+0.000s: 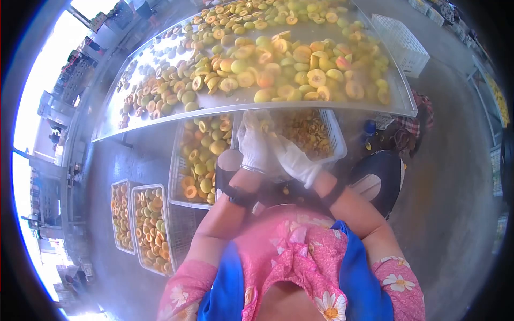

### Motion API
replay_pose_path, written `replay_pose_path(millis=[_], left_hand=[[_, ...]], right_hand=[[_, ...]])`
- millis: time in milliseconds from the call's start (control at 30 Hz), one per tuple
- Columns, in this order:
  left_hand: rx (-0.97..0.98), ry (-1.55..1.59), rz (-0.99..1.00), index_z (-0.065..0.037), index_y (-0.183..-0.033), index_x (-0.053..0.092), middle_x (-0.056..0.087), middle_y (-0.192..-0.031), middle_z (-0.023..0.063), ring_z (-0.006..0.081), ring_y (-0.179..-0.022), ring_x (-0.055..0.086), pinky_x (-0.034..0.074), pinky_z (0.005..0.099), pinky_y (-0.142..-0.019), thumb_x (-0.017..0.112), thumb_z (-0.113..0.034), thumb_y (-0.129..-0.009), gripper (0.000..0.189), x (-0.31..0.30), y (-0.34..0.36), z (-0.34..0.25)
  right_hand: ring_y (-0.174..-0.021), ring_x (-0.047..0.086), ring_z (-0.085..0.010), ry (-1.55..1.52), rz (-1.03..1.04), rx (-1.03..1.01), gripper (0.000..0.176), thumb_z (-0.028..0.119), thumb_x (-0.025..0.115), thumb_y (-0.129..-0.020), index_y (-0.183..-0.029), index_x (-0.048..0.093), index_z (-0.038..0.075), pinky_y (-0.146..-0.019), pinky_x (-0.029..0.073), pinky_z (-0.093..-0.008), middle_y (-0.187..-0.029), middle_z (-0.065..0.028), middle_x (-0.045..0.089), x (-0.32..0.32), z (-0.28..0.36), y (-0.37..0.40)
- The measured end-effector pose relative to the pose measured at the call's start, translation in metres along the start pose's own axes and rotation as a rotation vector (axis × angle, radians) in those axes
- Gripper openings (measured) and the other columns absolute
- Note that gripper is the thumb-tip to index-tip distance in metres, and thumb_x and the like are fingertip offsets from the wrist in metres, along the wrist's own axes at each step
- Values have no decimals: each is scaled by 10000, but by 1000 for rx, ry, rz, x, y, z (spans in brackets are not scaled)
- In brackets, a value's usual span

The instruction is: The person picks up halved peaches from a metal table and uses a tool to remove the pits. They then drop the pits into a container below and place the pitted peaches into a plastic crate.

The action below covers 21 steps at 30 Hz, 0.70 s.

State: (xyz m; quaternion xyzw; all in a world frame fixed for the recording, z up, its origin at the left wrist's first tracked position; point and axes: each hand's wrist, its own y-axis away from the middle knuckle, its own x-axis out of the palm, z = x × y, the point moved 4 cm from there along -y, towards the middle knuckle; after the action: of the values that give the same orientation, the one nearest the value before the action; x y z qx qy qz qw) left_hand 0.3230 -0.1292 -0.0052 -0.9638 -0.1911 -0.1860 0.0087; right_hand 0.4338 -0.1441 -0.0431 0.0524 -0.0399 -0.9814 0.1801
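My left hand (256, 147), in a white glove, is closed just below the front edge of the tray table. Against it, from the right, comes my right hand (293, 159), also gloved, with its fingers curled in and blurred. A small yellowish piece of fruit (264, 126) shows hazily between the fingers. Close beneath the hands is a white crate (337, 140) of brownish fruit scraps (305, 131). To their left, another crate (175, 182) is full of yellow-green and orange fruit halves (201, 160).
A metal tray table (235, 107) spans the front, heaped with whole and halved fruit (316, 64). Two fruit-filled crates (151, 227) (122, 216) stand on the floor at left. A white crate (402, 43) is beyond the table's right end; checked cloth (412, 120) lies nearer.
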Motion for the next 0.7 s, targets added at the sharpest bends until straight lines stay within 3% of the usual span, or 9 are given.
replay_pose_path(millis=[67, 167, 233, 267, 367, 500, 533, 633, 700], left_hand=[[-67, 30, 28, 1, -962, 638, 669, -880, 110, 185, -734, 625, 535, 319, -686, 478, -428, -1028, 462, -3, -4, -1], [-237, 269, 103, 1, -954, 645, 666, -856, 98, 176, -723, 614, 518, 310, -674, 469, -419, -1034, 463, -1, -8, 6], [40, -113, 17, -4, -934, 647, 657, -831, 88, 172, -713, 603, 506, 304, -670, 468, -432, -1033, 475, -4, -2, 2], [77, -71, -13, -7, -934, 648, 653, -824, 83, 168, -705, 595, 503, 301, -674, 462, -438, -1035, 480, -2, 3, 7], [13, -104, 22, -12, -941, 645, 655, -832, 86, 174, -711, 603, 510, 308, -673, 470, -446, -1029, 477, 6, 9, -7], [-252, 220, 55, -20, -955, 633, 658, -857, 91, 191, -722, 615, 519, 311, -663, 486, -472, -1015, 480, 9, 11, -9], [-36, 29, 125, -18, -961, 636, 660, -869, 90, 189, -725, 619, 529, 317, -670, 488, -463, -1016, 472, 3, 3, -6], [141, -161, -27, -20, -970, 639, 661, -879, 98, 199, -743, 630, 546, 333, -680, 491, -462, -1014, 468, -1, 4, 3], [172, -199, 104, -15, -992, 645, 659, -888, 95, 192, -753, 626, 540, 324, -685, 486, -466, -1017, 478, 2, 3, -17]], right_hand=[[-543, 518, -117, -127, 51, 45, 455, 485, 449, -1022, -1190, 601, 90, -495, 439, -297, -686, -27, 570, 1, -1, 2], [-407, 403, -81, -277, 151, 98, 425, 519, 439, -1017, -1138, 580, 137, -368, 318, -265, -600, 26, 481, 3, -3, 5], [-387, 378, -82, -289, 135, 85, 407, 523, 438, -1017, -1125, 564, 150, -350, 294, -267, -584, 32, 455, 8, -9, 3], [-368, 354, -82, -296, 119, 69, 391, 527, 436, -1017, -1113, 547, 164, -331, 270, -269, -569, 39, 429, 9, -12, 2], [-361, 340, -83, -492, 215, 138, 380, 534, 431, -1016, -1102, 531, 177, -326, 264, -272, -566, 46, 417, 14, -24, 0], [-361, 338, -85, -449, 226, 114, 375, 538, 420, -1018, -1036, 525, 178, -325, 266, -269, -562, 49, 412, 13, -9, 9], [-362, 330, -81, -416, 194, 100, 375, 544, 421, -1016, -1014, 516, 181, -326, 258, -264, -560, 53, 401, 15, -10, 7], [-364, 318, -72, -456, 197, 112, 375, 550, 425, -1012, -969, 503, 185, -327, 242, -255, -557, 58, 386, 14, -1, 14], [-365, 314, -68, -523, 233, 138, 376, 550, 429, -1011, -946, 499, 187, -327, 233, -251, -555, 59, 382, 9, 4, 17]])
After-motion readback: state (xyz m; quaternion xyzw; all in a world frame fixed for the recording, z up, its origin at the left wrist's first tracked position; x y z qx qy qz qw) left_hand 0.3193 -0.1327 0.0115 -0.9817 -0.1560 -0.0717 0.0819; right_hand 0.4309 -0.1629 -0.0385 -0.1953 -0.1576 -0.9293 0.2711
